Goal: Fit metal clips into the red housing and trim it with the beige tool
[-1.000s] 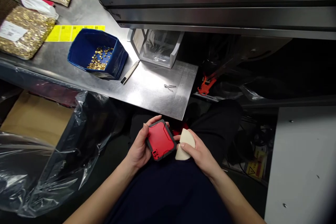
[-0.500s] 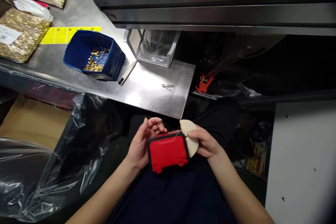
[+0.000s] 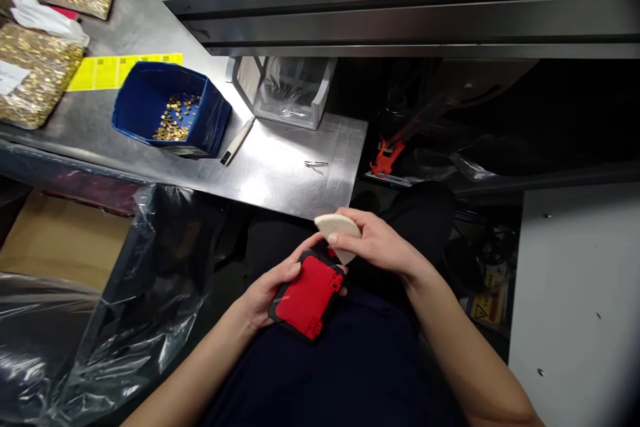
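Note:
My left hand (image 3: 273,287) is closed around a small red plastic case with black edging (image 3: 307,293), tilted above my lap, its red hinge-like tabs facing right. My right hand (image 3: 373,240) pinches a cream half-round pad (image 3: 337,230) between thumb and fingers. The pad's lower tip is at the case's upper right corner; whether it touches cannot be made out. On the metal bench ahead lie a small nail clipper (image 3: 316,165) and a pale pen-like tool with a dark end (image 3: 237,141).
A blue bin (image 3: 165,107) of small brass parts and a clear, grey-edged tray (image 3: 290,93) stand on the metal bench (image 3: 280,187). Bags of brass parts (image 3: 35,73) lie far left. A plastic-lined box (image 3: 65,233) is at left, a white panel (image 3: 575,300) at right.
The red case has turned, its tabs swinging from the bottom to the right, and my left hand now wraps it. My right hand has moved left and up with the pad.

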Tool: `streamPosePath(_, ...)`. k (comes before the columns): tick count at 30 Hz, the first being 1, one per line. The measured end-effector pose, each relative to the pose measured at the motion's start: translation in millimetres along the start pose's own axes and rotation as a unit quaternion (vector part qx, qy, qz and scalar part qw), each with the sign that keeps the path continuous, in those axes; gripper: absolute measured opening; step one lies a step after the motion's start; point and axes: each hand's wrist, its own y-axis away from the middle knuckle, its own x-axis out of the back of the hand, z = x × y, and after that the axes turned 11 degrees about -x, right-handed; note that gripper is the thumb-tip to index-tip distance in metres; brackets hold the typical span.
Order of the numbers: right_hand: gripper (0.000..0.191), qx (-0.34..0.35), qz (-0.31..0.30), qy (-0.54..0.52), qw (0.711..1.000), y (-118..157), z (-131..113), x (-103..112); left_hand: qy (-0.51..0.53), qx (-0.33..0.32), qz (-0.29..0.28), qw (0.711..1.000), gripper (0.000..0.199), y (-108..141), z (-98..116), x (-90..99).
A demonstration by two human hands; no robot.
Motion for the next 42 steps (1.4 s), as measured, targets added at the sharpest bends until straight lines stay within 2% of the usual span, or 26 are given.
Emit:
streamPosePath(2, 0.022, 0.010, 0.095, 0.049, 0.994, 11, 4, 1, 0.017, -0.021, 0.016, 1.000, 0.077, 5, 3, 2.6)
streamPosePath(4, 0.023, 0.008, 0.133, 0.090, 0.987, 27, 8, -2, 0.021, -0.045, 0.041, 0.998, 0.070, 9, 6, 2.6)
streamPosePath(5, 0.024, 0.009, 0.122, 0.106, 0.987, 35, 9, -5, 0.018, -0.055, 0.058, 0.997, 0.064, 11, 8, 1.4)
streamPosePath(8, 0.019, 0.035, 0.035, 0.187, 0.981, 57, 10, -18, -0.005, -0.067, 0.117, 0.991, 0.043, 10, 9, -5.9)
streamPosePath(11, 0.015, 0.088, 0.002, 0.357, 0.930, 67, 12, -35, -0.052, -0.066, 0.184, 0.979, 0.027, 2, 1, -14.6)
streamPosePath(14, 0.024, 0.131, 0.002, 0.477, 0.869, 63, 15, -49, -0.118, -0.060, 0.244, 0.961, 0.040, -6, -11, -19.0)
streamPosePath(17, 0.027, 0.150, 0.011, 0.513, 0.845, 54, 18, -57, -0.160, -0.044, 0.278, 0.946, 0.050, -10, -17, -18.7)
streamPosePath(21, 0.025, 0.138, 0.025, 0.521, 0.842, 49, 17, -53, -0.129, -0.042, 0.283, 0.949, 0.046, -6, -18, -16.2)
streamPosePath(25, 0.014, 0.160, -0.019, 0.504, 0.849, 50, 15, -47, -0.127, -0.059, 0.285, 0.948, 0.046, -2, -20, -13.8)
streamPosePath(27, 0.017, 0.168, -0.032, 0.501, 0.848, 49, 13, -47, -0.140, -0.056, 0.281, 0.948, 0.047, -2, -21, -12.1)
streamPosePath(30, 0.022, 0.143, -0.030, 0.512, 0.846, 47, 9, -47, -0.126, -0.047, 0.270, 0.953, 0.045, -3, -22, -9.9)
streamPosePath(34, 0.015, 0.130, -0.054, 0.522, 0.841, 46, 5, -49, -0.132, -0.056, 0.277, 0.950, 0.042, -4, -23, -11.6)
streamPosePath(38, 0.023, 0.131, -0.054, 0.520, 0.842, 43, 3, -52, -0.123, -0.036, 0.288, 0.949, 0.047, -5, -21, -14.7)
streamPosePath(42, 0.016, 0.106, -0.065, 0.523, 0.843, 43, 2, -51, -0.105, -0.038, 0.288, 0.951, 0.044, -5, -21, -13.7)
